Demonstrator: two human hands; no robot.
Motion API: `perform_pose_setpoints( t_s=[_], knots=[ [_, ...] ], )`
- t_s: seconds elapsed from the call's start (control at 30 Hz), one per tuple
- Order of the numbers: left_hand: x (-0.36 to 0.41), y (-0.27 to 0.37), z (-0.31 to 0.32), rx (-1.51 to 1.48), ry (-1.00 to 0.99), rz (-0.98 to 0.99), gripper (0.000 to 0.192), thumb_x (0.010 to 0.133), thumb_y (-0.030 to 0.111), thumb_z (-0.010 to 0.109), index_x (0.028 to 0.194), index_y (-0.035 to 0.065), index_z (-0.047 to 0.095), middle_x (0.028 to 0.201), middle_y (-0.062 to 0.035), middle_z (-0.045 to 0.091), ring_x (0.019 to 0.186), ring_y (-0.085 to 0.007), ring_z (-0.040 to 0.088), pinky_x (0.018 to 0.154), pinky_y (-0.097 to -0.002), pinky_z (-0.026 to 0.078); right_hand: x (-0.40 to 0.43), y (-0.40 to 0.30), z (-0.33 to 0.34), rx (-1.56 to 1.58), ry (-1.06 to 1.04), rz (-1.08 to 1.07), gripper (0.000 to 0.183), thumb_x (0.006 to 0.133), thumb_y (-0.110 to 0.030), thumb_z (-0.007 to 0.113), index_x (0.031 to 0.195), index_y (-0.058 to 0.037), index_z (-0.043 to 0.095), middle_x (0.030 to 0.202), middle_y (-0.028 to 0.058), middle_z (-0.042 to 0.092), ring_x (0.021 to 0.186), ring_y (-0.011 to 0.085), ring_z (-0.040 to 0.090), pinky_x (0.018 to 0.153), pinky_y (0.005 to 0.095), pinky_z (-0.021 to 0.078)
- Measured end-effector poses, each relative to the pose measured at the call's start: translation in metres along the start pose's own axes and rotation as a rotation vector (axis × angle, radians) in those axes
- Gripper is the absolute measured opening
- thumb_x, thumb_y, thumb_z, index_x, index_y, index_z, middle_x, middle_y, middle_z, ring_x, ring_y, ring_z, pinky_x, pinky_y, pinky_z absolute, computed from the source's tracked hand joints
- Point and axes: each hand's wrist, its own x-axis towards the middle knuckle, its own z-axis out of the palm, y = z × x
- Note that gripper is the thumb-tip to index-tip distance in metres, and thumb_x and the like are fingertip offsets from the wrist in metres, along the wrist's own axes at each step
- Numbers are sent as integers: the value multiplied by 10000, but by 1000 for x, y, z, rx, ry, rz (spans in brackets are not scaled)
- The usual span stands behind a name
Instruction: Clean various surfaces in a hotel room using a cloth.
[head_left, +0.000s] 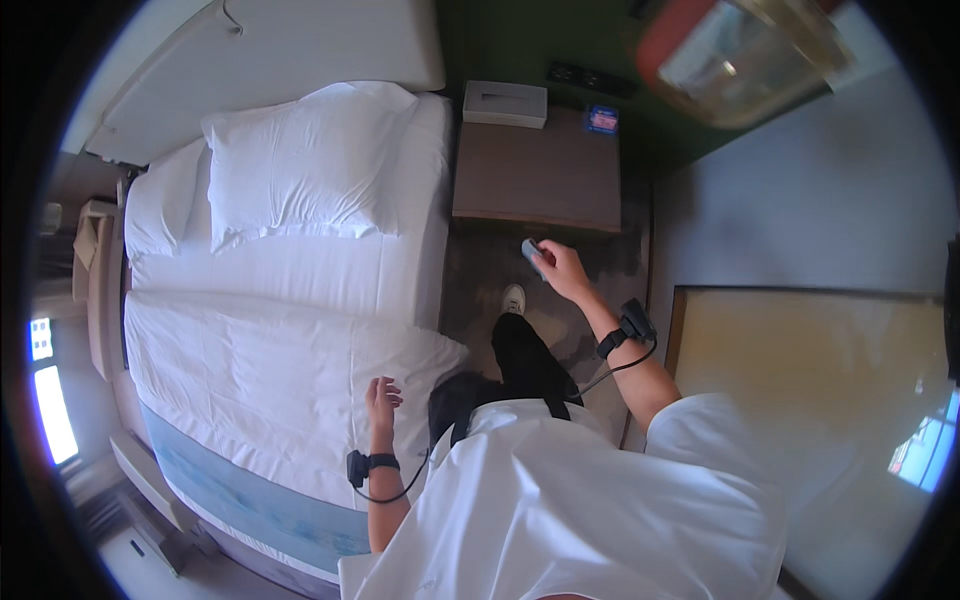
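Observation:
A small grey object (534, 255), too blurred to name more closely, is in the grasp of my right hand (559, 267). That hand is over the dark floor, just in front of the wooden nightstand (536, 172). On the other side, my left hand (383, 397) is above the white duvet (285, 352), fingers loosely bent and a little apart, holding nothing. Around each wrist is a black strap with a small device and a cable.
A bed with a white pillow (300, 161) and a blue bed runner (240, 480) fills the left side. On the nightstand are a white tissue box (505, 103) and a small blue-and-pink packet (602, 119). A lamp (750, 64) hangs at upper right, above a glossy panel (795, 375).

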Motion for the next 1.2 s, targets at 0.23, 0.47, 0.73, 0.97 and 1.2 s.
perform_pose_setpoints(
  t_s=[0.23, 0.47, 0.73, 0.97, 1.2],
  knots=[
    [-19, 8, 26, -110, 75, -93, 305, 997, 313, 454, 989, 35, 581, 724, -37, 580, 588, -114, 547, 571, -239, 455, 89, -24, 38, -256, -1, -117, 275, 881, -218, 617, 1107, -66, 578, 1026, 151, 590, 915, 317, 587, 740, 427, 481],
    [64, 32, 97, -87, -233, -7, 221, 983, 259, 514, 962, 49, 580, 710, -9, 546, 621, -89, 511, 564, -235, 425, 81, 10, 108, -689, -303, -129, 587, 847, -293, 647, 1341, -39, 459, 1349, 179, 428, 1192, 342, 459, 954, 440, 414],
    [198, 174, 175, 516, -244, 480, 141, 892, 193, 577, 929, 57, 585, 629, -118, 565, 584, -259, 564, 572, -368, 446, 131, 30, 122, -567, -53, 15, 626, 899, -302, 586, 1384, 28, 367, 1448, 219, 334, 1306, 395, 370, 1058, 465, 348],
    [303, 236, 227, 803, -50, 1072, 65, 860, 167, 579, 898, 114, 575, 581, -146, 559, 589, -390, 560, 553, -485, 424, 176, 56, 154, -598, 42, 26, 681, 896, -296, 587, 1404, 62, 308, 1490, 236, 265, 1377, 385, 277, 1113, 460, 272],
    [368, 248, 253, 590, -499, 443, 207, 854, 210, 623, 837, 6, 596, 488, -21, 429, 475, -61, 436, 451, -274, 333, 200, 58, 170, -598, 34, -47, 719, 909, -405, 533, 1440, 20, 299, 1503, 200, 270, 1395, 350, 240, 1147, 449, 177]
  ],
)
